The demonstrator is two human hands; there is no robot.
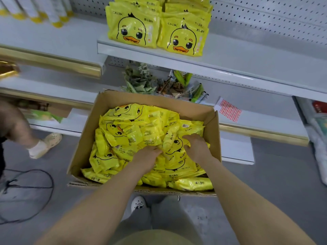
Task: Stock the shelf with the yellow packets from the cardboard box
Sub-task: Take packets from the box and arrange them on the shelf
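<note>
An open cardboard box (92,131) sits on the floor in front of me, heaped with several yellow duck-face packets (127,133). Both my hands are inside it on either side of one large duck-face packet (174,147). My left hand (146,155) has its fingers curled onto that packet's left edge. My right hand (196,147) grips its right edge, fingers curled over the top. On the white shelf (230,57) above, two rows of the same yellow packets (157,30) stand upright, faces forward.
A lower shelf behind the box holds green and brown small packs (159,84) and a red-printed sheet (229,110). Another person's leg and a pale clog (44,144) stand at left. A black cable (35,184) loops on the grey floor. White-and-yellow tubes (35,11) stand top left.
</note>
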